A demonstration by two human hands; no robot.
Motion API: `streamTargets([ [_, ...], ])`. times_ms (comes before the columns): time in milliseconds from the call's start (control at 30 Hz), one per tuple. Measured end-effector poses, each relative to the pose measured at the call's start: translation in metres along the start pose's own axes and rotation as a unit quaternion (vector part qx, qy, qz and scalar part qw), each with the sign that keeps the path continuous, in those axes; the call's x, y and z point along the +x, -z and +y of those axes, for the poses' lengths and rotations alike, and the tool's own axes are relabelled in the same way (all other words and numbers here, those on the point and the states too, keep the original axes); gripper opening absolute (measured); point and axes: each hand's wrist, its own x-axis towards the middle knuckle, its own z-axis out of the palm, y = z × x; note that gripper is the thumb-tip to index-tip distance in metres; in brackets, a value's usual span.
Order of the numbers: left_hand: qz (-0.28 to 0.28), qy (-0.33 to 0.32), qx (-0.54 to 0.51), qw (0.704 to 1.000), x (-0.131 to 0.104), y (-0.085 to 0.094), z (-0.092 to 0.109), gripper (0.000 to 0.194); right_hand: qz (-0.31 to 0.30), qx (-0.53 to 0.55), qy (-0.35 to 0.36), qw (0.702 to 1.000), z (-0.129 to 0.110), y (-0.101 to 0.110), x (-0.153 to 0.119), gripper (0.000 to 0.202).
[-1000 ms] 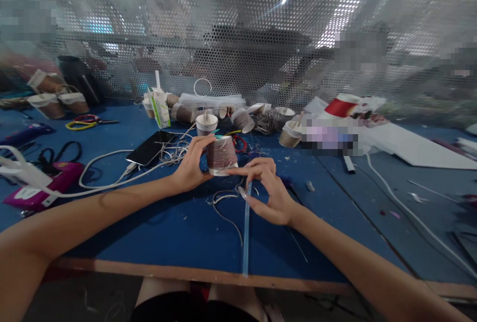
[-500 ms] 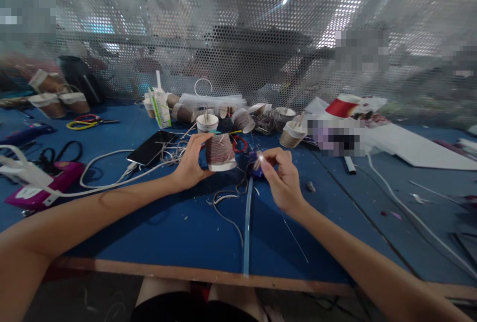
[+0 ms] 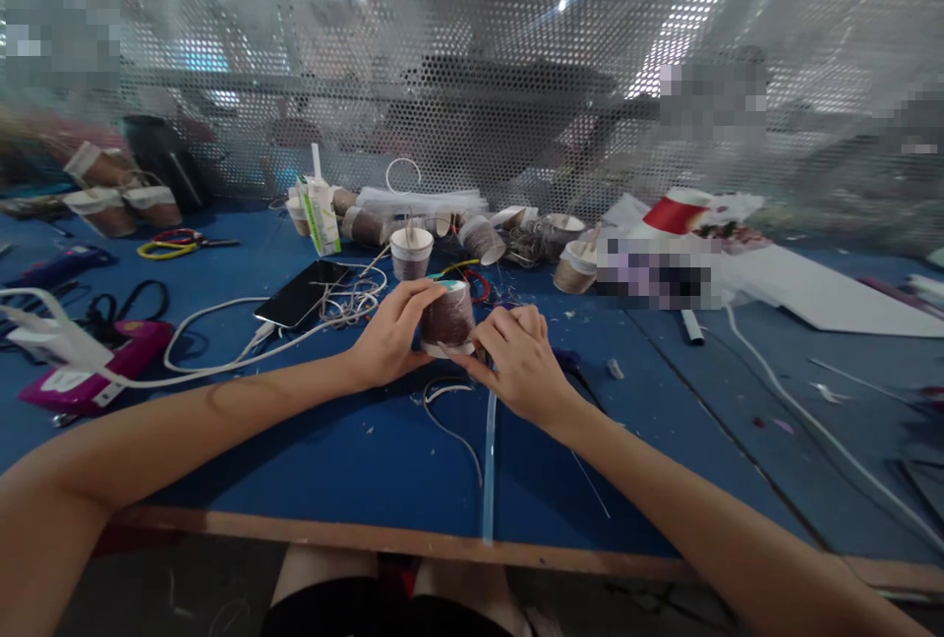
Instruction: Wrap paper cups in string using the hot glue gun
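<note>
A small paper cup [image 3: 446, 318], wound with brown cord, is held upside down above the table, its white rim lowest. My left hand [image 3: 394, 334] is closed round its left side, with fingers over the top and the thumb low near the rim. My right hand [image 3: 522, 357] grips the lower right side, its thumb by the rim and its fingers bent against the cord. Anything small between those fingers is hidden. Under the hands, a long translucent strip [image 3: 491, 470] runs to the table's front edge. Beside it lies a loose grey cord [image 3: 463, 435].
Several cord-wrapped cups stand or lie at the back, one upright cup [image 3: 411, 254] nearest. To the left are a phone [image 3: 301, 293], a white cable [image 3: 221, 374], a magenta device [image 3: 103, 367] and pliers [image 3: 177, 243]. A white board [image 3: 833, 293] lies right, before a perforated screen [image 3: 472, 77].
My right hand has moved left from beside the cup onto its lower right side. The cup has shifted slightly right and down, its top now tipped more into view.
</note>
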Motion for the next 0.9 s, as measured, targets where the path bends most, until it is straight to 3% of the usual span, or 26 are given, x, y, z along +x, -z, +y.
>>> streamTargets([
  [233, 0.0, -0.007, 0.01, 1.0, 0.0, -0.001, 0.002, 0.076, 0.04, -0.07, 0.017, 0.997, -0.002, -0.003, 0.002, 0.033],
  [667, 0.005, 0.011, 0.0, 1.0, 0.001, -0.001, 0.003, 0.073, 0.049, 0.012, 0.016, 0.999, 0.002, 0.001, 0.001, 0.029],
  [767, 0.012, 0.0, 0.0, 1.0, 0.002, 0.0, 0.004, 0.075, 0.101, 0.024, -0.028, 0.994, 0.012, 0.004, 0.003, 0.029],
  [900, 0.022, 0.011, -0.004, 1.0, 0.004, 0.002, 0.005, 0.076, 0.196, -0.006, -0.112, 0.974, 0.044, 0.01, 0.004, 0.03],
])
